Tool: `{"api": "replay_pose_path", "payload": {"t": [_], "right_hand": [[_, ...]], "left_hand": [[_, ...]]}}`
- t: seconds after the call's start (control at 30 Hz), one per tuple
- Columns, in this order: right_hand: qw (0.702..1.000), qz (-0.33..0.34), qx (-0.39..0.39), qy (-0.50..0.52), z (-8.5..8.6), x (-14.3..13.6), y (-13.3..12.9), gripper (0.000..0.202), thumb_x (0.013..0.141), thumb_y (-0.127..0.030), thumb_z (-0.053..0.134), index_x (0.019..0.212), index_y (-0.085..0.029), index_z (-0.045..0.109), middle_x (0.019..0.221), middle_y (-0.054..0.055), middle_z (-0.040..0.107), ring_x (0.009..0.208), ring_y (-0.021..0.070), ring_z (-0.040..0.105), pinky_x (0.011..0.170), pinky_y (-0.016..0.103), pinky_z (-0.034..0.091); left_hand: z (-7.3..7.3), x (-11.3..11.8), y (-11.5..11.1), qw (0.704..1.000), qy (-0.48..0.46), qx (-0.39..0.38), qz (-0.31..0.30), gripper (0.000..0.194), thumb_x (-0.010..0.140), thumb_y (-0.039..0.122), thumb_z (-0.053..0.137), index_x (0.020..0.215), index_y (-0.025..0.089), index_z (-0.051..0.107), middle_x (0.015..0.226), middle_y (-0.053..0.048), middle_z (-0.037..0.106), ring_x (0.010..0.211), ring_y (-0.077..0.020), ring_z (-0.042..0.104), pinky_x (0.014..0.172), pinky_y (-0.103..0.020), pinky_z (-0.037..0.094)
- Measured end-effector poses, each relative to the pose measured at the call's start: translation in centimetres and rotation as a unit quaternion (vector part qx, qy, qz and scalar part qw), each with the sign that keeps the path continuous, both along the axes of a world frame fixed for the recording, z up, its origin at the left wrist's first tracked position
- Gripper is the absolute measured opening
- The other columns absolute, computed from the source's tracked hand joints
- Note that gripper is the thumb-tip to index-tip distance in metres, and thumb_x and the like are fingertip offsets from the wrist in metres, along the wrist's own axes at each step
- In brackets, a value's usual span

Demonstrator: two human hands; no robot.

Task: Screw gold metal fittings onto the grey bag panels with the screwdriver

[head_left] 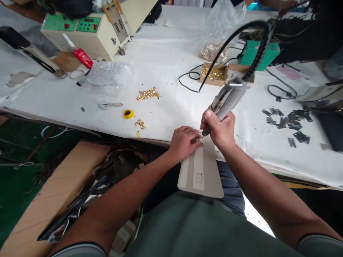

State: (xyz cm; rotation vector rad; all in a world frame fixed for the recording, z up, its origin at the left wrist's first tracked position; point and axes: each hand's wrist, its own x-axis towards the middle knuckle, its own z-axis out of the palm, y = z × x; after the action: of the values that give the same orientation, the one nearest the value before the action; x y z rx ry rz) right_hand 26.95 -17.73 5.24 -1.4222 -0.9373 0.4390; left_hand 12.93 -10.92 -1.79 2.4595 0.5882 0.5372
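My right hand [222, 129] is wrapped around a grey electric screwdriver [230, 95], held tilted with its tip down and its black cord looping up from the top. The tip meets a small pale fitting [200, 140] near the far end of a beige flat panel [211, 175]. Fingers of my left hand [184, 142] are closed at that fitting and press against the panel; their grip is partly hidden. Between table edge and lap, the panel carries a lighter strip [198, 164] with a small drawn rectangle near its close end.
Gold-coloured hardware [148, 93] lies on the white table [166, 78], near a yellow round container [128, 114]. Dark metal plates [292, 119] are scattered at right. Behind stand a box of gold-coloured pieces [213, 74], a green box [259, 55] and a control machine [85, 34].
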Motion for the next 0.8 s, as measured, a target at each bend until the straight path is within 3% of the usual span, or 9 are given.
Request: {"api": "replay_pose_path", "payload": {"t": [0.07,0.17,0.3,0.4,0.5,0.57,0.7,0.8], "right_hand": [[0.997,-0.04,-0.021,-0.061,0.9,1.2,0.4,0.05,0.085,-0.072,0.066,0.081,-0.022,0.063,0.06,-0.001,0.058,0.051,0.0151,0.053,0.047,0.029,0.044],[0.963,-0.056,-0.146,-0.219,0.7,3.6,0.7,0.049,0.089,-0.07,0.063,0.103,-0.023,0.067,0.072,0.002,0.066,0.064,0.0205,0.061,0.06,0.032,0.049],[0.865,0.004,-0.335,-0.373,-1.9,6.1,0.3,0.041,0.096,-0.054,0.058,0.124,-0.025,0.068,0.109,0.01,0.072,0.09,0.027,0.067,0.075,0.036,0.049],[0.83,0.015,-0.377,-0.41,-3.8,6.9,0.0,0.043,0.094,-0.049,0.062,0.131,-0.028,0.068,0.12,0.011,0.07,0.101,0.0289,0.066,0.08,0.037,0.049],[0.838,-0.02,-0.336,-0.43,-4.6,6.7,-0.8,0.042,0.092,-0.042,0.064,0.131,-0.026,0.07,0.12,0.012,0.07,0.11,0.0322,0.063,0.089,0.042,0.049],[0.86,-0.057,-0.282,-0.42,-4.6,6.0,-2.0,0.039,0.092,-0.04,0.064,0.127,-0.022,0.072,0.119,0.013,0.071,0.113,0.033,0.061,0.094,0.044,0.048],[0.932,-0.088,-0.2,-0.289,-4.8,3.7,-6.1,0.036,0.094,-0.044,0.064,0.121,-0.022,0.072,0.109,0.01,0.072,0.092,0.0251,0.069,0.083,0.04,0.055],[0.966,-0.068,-0.179,-0.176,-5.5,1.6,-9.3,0.048,0.091,-0.05,0.068,0.13,-0.021,0.066,0.112,0.011,0.071,0.09,0.0236,0.069,0.077,0.039,0.057]], "left_hand": [[0.0,0.0,0.0,1.0,-0.003,-0.003,0.0,0.018,0.081,0.033,0.085,0.096,0.029,0.077,0.122,0.0,0.077,0.123,-0.026,0.061,0.108,-0.047,0.043],[0.0,0.0,0.0,1.0,-0.003,-0.007,-0.003,0.018,0.081,0.031,0.084,0.096,0.028,0.076,0.121,-0.001,0.077,0.124,-0.0263,0.061,0.108,-0.048,0.043],[-0.1,-0.1,0.0,1.0,0.003,0.0,0.001,0.035,0.081,0.032,0.083,0.113,0.027,0.072,0.13,-0.004,0.073,0.126,-0.0275,0.06,0.108,-0.049,0.044],[-0.2,0.0,0.1,1.0,0.011,0.015,0.013,0.055,0.079,0.033,0.085,0.13,0.024,0.065,0.141,-0.007,0.067,0.131,-0.0301,0.055,0.109,-0.048,0.044],[0.0,0.1,0.3,0.999,0.03,0.023,0.017,0.059,0.077,0.035,0.087,0.13,0.022,0.066,0.131,-0.008,0.07,0.125,-0.0321,0.056,0.105,-0.048,0.047],[0.2,0.2,0.4,0.999,0.036,0.025,0.022,0.06,0.075,0.035,0.089,0.129,0.022,0.067,0.122,-0.008,0.071,0.119,-0.0326,0.059,0.103,-0.049,0.049],[0.5,-0.1,0.1,0.999,-0.017,-0.028,0.008,0.06,0.075,0.024,0.087,0.131,0.023,0.066,0.118,-0.008,0.066,0.113,-0.0272,0.064,0.102,-0.043,0.052],[1.0,-0.5,-0.7,0.993,-0.064,-0.099,-0.017,0.05,0.079,0.016,0.08,0.127,0.024,0.067,0.115,-0.005,0.067,0.109,-0.022,0.067,0.1,-0.037,0.054]]}}
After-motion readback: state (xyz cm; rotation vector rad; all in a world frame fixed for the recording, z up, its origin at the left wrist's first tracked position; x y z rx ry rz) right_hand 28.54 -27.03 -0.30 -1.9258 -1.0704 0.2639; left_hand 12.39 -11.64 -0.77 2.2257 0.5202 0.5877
